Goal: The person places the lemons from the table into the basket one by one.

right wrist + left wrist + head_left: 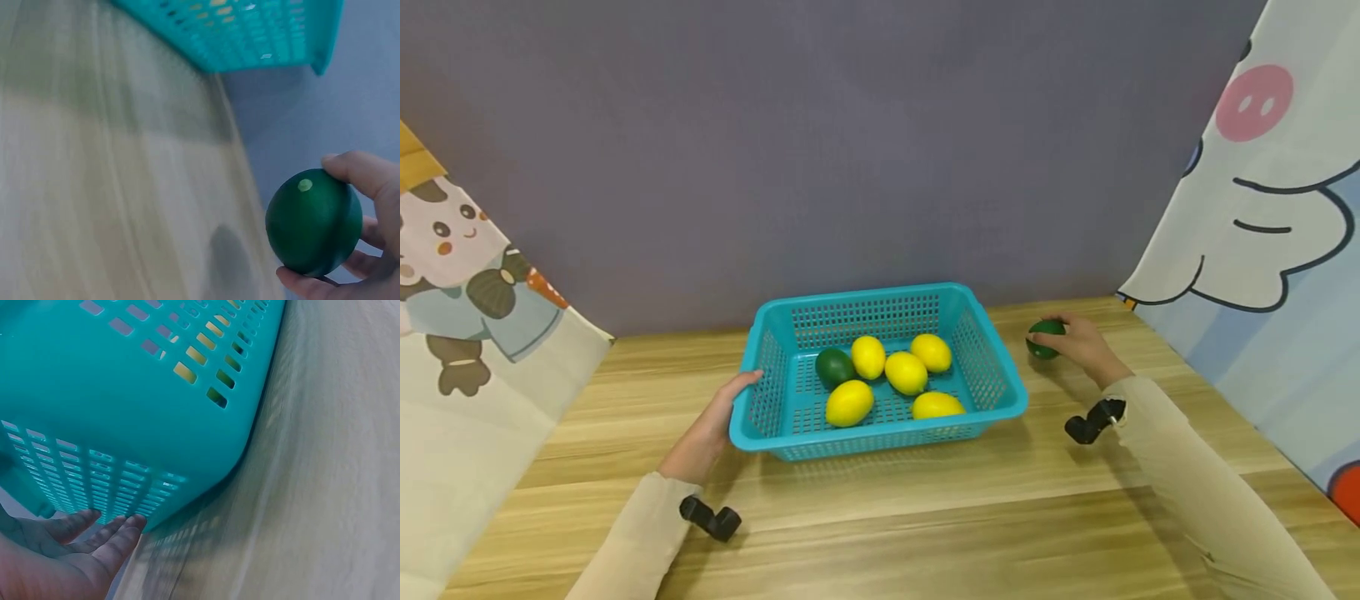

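A turquoise plastic basket (880, 442) with slotted walls sits on the wooden table. Inside it lie several yellow lemons (906, 373) and a dark green avocado (834, 367). My left hand (718, 417) holds the basket's left end, a digit over the rim; in the left wrist view its fingers (115, 547) lie against the outer slotted wall. Right of the basket, my right hand (1081, 343) grips a second dark green avocado (314, 223) between thumb and fingers. Its pale stem spot shows in the right wrist view, where a shadow falls on the table apart from it.
Behind the wooden table (880, 525) rises a grey-purple wall (880, 167), close to the basket's far side. Cartoon-printed cloths hang at the left (482, 275) and right (1285, 217). A black wrist mount (1095, 421) sits on each sleeve.
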`<state>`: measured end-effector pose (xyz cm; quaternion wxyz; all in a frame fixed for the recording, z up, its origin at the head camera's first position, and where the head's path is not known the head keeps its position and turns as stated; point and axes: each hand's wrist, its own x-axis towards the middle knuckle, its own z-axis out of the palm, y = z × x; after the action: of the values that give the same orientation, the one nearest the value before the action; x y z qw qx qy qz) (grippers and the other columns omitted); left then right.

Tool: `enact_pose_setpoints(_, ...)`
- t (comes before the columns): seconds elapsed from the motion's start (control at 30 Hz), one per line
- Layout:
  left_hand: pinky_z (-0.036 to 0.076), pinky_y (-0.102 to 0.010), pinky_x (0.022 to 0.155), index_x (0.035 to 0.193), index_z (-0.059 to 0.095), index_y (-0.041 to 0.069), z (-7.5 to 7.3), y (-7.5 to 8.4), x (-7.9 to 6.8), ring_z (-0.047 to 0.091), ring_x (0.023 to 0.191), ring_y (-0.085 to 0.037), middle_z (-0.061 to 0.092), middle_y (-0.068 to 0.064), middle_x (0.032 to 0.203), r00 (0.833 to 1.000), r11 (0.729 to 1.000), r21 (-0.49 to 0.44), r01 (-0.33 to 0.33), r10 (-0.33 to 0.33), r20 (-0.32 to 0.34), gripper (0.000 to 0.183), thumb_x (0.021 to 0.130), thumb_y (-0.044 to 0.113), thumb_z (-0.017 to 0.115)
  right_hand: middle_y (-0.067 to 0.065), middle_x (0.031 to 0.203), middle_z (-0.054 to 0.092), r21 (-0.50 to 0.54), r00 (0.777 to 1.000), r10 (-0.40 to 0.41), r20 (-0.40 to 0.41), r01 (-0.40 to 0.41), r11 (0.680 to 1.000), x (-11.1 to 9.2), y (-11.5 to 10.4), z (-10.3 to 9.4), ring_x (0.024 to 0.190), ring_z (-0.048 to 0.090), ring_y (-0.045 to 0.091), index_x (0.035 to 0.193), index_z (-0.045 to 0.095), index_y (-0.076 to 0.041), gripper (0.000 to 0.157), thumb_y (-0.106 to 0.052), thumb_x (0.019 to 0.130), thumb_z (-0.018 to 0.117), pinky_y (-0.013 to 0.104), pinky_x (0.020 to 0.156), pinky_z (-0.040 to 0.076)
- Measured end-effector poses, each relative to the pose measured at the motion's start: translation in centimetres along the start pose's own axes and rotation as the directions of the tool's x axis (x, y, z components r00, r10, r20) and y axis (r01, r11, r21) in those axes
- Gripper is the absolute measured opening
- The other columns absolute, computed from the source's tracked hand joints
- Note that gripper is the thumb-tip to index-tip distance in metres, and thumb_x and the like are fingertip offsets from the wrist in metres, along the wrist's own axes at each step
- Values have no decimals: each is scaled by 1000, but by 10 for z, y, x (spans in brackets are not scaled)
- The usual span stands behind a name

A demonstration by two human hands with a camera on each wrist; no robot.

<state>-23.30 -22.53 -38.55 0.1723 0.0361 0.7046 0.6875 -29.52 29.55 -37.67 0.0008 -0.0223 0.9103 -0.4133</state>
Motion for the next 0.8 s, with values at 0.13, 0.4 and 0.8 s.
enact_pose_setpoints(0.13, 46, -37, 89, 150, 2, 4, 0, 0, 0, 50, 112, -27, 28, -29, 142, 1000, 1000, -3, 2, -2, -1, 68, 96, 37, 28, 30, 136, 40, 55, 1000, -21, -18, 22, 998, 2, -10, 1, 121, 41, 43, 139, 37, 4, 69, -36, 89, 63, 51, 96, 39)
enact_pose_setpoints(0.4, 46, -38, 89, 150, 3, 3, 0, 0, -1, 53, 109, -23, 30, -29, 140, 1000, 999, -34, 0, 0, 17, 67, 96, 35, 27, 26, 138, 40, 70, 998, -59, -34, 61, 996, -2, -33, 5, 115, 46, 40, 138, 40, 1, 68, -37, 88, 65, 43, 86, 45)
enact_pose_setpoints(0.8, 47, -41, 90, 150, 2, 2, -1, -1, -1, 53, 110, -26, 30, -31, 139, 999, 1000, -19, -3, 4, 41, 68, 96, 36, 26, 24, 128, 49, 136, 989, -138, -61, 145, 980, -7, -72, 12, 107, 51, 32, 138, 42, -2, 63, -34, 88, 65, 25, 76, 49)
